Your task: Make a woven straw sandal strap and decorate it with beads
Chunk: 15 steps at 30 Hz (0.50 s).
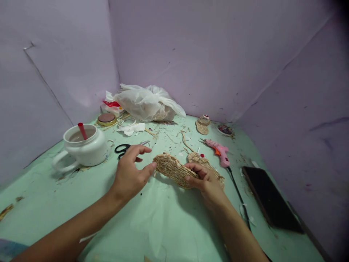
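Here, mug (91,150) holds red stick (82,131), left hand (131,169) spread, right hand (206,182) pinching woven piece (170,169).

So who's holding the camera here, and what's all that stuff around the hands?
Nobody's hands hold it: the person wears the camera on their head, so this one picture looks forward and down at their own bare hands. There's no robot.

The right hand holds a flat woven piece. The left hand is open at its other end; I can't tell if the thumb touches it.

On the green table, to the left, is a white mug with a red stick in it. Black-handled scissors lie behind the left hand. Farther back is a plastic bag. On the right are a pink glue gun and what looks like a phone.
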Each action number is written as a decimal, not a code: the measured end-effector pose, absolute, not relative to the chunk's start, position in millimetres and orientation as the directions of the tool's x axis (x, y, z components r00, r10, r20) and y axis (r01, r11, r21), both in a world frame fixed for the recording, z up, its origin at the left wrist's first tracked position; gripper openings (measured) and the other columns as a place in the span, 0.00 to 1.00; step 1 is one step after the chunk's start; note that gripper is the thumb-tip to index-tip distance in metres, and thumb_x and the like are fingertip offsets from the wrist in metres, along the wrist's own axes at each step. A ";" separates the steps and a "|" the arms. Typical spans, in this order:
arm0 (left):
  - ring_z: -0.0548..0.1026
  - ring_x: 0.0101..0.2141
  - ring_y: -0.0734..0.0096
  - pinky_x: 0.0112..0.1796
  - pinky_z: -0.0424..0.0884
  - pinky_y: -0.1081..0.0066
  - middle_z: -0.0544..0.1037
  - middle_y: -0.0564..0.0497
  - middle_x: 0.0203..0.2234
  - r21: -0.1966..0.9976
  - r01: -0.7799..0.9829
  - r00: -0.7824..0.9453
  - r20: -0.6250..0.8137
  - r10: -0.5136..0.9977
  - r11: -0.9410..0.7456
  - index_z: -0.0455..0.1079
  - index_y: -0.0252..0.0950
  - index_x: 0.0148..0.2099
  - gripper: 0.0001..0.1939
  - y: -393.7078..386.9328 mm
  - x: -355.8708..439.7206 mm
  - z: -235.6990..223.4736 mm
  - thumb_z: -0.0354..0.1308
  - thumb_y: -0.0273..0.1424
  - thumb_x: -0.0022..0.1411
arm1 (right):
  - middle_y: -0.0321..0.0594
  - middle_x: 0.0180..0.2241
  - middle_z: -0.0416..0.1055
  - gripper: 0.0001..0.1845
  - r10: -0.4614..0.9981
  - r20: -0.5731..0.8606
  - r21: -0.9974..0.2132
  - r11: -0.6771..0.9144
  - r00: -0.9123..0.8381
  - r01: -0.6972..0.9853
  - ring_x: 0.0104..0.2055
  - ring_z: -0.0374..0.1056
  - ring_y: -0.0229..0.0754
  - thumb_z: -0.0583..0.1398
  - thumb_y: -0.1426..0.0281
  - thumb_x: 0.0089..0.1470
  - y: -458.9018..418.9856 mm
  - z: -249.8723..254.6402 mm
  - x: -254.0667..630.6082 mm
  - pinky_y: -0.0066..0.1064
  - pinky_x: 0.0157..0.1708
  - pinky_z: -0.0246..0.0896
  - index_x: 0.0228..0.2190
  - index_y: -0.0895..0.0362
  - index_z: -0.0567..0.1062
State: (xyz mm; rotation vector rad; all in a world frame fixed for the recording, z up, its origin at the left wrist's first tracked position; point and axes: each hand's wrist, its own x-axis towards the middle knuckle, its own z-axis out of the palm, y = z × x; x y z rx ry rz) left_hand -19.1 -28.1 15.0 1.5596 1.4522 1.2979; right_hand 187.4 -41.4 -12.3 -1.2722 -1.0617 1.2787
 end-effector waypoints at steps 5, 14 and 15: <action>0.71 0.30 0.67 0.36 0.66 0.69 0.75 0.52 0.25 0.919 0.386 0.118 0.034 0.992 -0.078 0.71 0.35 0.28 0.05 -17.6 -16.2 11.6 0.58 0.30 0.45 | 0.38 0.26 0.76 0.15 0.996 -0.094 -0.995 -0.094 0.013 -0.018 0.28 0.71 0.42 0.67 0.72 0.31 -42.8 -13.3 186.3 0.32 0.27 0.67 0.29 0.57 0.78; 0.67 0.24 0.73 0.28 0.63 0.75 0.71 0.55 0.20 0.964 0.265 0.107 -0.042 0.993 0.012 0.69 0.35 0.27 0.04 -15.5 -14.2 -0.2 0.57 0.28 0.44 | 0.37 0.27 0.75 0.10 0.843 0.249 -0.968 0.232 0.477 0.094 0.29 0.70 0.39 0.66 0.62 0.41 -49.3 23.2 236.8 0.33 0.32 0.67 0.27 0.55 0.78; 0.67 0.24 0.74 0.27 0.63 0.75 0.71 0.55 0.20 0.962 0.272 0.108 -0.045 0.993 0.014 0.69 0.35 0.27 0.03 -15.2 -14.5 -1.8 0.57 0.28 0.45 | 0.33 0.21 0.71 0.11 0.797 0.243 -0.965 0.258 0.553 0.052 0.23 0.66 0.35 0.67 0.61 0.38 -49.1 27.2 243.0 0.30 0.27 0.66 0.22 0.55 0.76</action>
